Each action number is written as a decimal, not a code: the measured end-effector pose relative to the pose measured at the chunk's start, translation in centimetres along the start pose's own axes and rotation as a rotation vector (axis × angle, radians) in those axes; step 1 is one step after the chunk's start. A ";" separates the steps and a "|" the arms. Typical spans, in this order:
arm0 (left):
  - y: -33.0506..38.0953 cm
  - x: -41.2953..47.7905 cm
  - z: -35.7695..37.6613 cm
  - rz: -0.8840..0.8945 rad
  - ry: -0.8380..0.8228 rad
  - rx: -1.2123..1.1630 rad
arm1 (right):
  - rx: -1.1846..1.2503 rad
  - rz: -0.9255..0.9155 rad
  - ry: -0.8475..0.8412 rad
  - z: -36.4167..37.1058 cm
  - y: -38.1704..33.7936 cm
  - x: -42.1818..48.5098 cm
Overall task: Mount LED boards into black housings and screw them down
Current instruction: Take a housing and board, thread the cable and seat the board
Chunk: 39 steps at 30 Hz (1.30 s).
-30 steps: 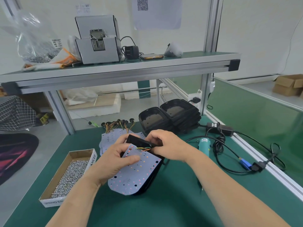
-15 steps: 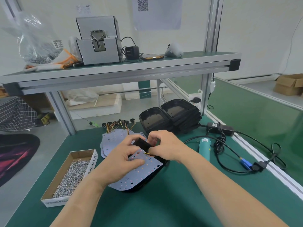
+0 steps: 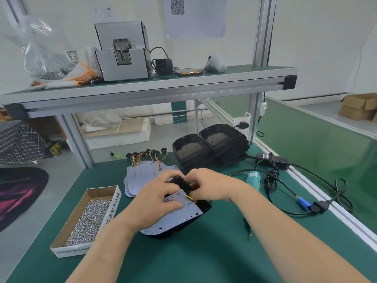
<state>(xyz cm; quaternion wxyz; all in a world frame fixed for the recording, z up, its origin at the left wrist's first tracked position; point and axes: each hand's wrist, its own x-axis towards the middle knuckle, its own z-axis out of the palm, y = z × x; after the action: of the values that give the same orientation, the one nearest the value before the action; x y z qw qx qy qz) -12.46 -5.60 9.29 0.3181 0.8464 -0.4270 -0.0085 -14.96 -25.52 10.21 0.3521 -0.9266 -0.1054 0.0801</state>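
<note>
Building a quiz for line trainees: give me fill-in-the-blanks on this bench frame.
1. The cardboard box left of the hands holds loose ____.
2. Both hands work an LED board over a ____ housing.
3. The teal electric screwdriver lies to the ____ of the right hand.
4. Spare housings sit ____ at the bench's back.

Answers: screws; black; right; stacked

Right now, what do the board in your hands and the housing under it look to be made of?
The LED board looks like thin rigid sheet, matte white-lilac, punched with holes; metal or laminate, unclear. The black housing beneath looks like moulded plastic, semi-gloss, like the stacked housings with their soft sheen.
</note>
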 end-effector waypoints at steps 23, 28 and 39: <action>-0.1 0.0 0.6 0.006 0.049 0.058 | -0.326 0.007 0.297 1.9 -0.7 1.4; -0.2 0.1 0.7 -0.027 0.042 0.074 | -0.367 0.027 0.283 2.2 -1.0 1.9; 0.5 -0.4 -1.0 -0.015 0.002 -0.044 | 0.127 -0.027 -0.041 -0.4 0.0 0.6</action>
<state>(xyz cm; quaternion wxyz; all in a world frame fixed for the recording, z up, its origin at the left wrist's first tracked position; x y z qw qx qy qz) -12.72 -4.97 10.28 0.3371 0.8423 -0.4202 -0.0193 -14.25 -25.60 10.46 0.4092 -0.8989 -0.1198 0.1010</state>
